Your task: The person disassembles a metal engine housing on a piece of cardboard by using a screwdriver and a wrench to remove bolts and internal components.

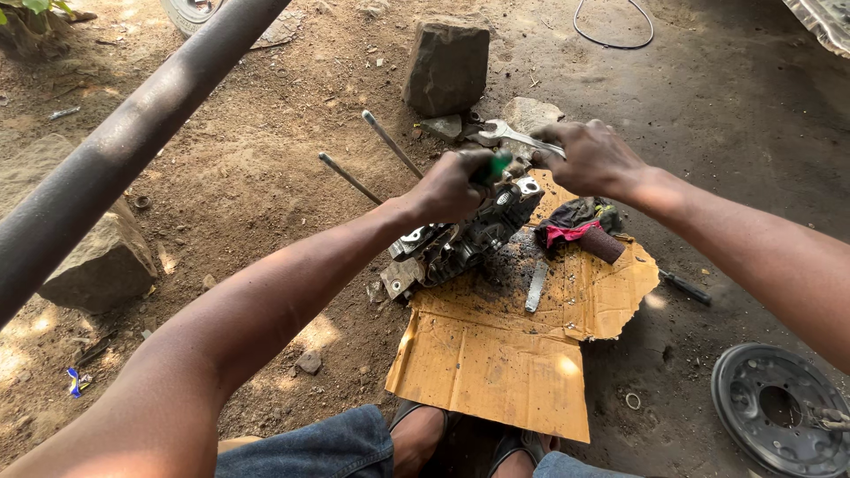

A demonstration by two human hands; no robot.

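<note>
A greasy engine block (460, 243) lies on a torn sheet of cardboard (496, 354) on the dirt. Two long metal studs (390, 142) stick out of it toward the upper left. My left hand (452, 184) is closed around a green-handled tool (498, 165) pressed onto the top of the engine. My right hand (589, 158) grips the handle end of a silver spanner (506, 134), whose open jaw points left over the engine.
A large stone (447, 64) stands behind the engine, another rock (102, 261) at left. A dark pipe (124, 146) crosses the upper left. On the cardboard lie rags (575, 221) and a flat metal piece (537, 285). A round metal cover (779, 409) lies at lower right.
</note>
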